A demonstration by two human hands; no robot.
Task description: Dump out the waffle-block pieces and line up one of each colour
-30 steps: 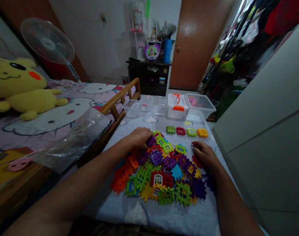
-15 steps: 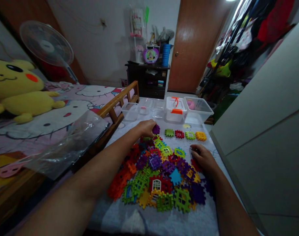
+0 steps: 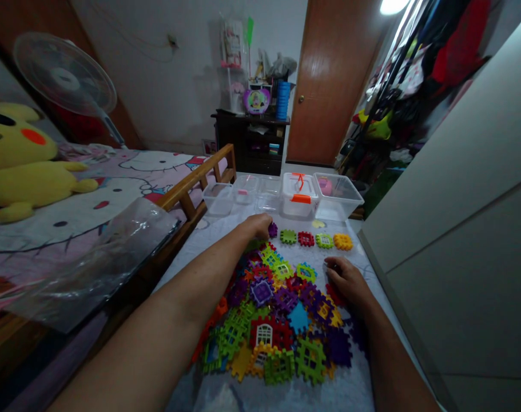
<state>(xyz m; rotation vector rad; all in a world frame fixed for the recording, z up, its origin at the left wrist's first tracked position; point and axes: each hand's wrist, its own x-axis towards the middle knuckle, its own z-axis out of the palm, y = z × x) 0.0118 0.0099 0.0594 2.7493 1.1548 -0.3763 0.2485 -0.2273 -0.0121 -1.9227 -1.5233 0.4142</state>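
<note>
My left hand (image 3: 259,225) reaches over the far side of the pile, closed on a purple interlocking block (image 3: 273,230) at the left end of a row. Its fingertips are partly hidden. Along the row lie a green block (image 3: 288,236), a red block (image 3: 306,238), a light green block with a white window (image 3: 324,241) and a yellow block (image 3: 343,242). My right hand (image 3: 345,277) rests at the right edge of the pile, fingers loosely bent and apart, beside a red block (image 3: 335,295). Between my arms spreads a heap of mixed notched blocks (image 3: 286,300).
Behind the row stand clear plastic boxes (image 3: 217,200), a lidded box with orange clips (image 3: 300,198) and an open clear bin (image 3: 339,197). A wooden bed rail (image 3: 191,191) runs along the left, with a plastic bag (image 3: 114,252) near it. A pale cabinet (image 3: 457,240) borders the right.
The view has turned slightly to the right. My left hand and the purple block have shifted a little right, closer to the green block. The right hand stays by the pile.
</note>
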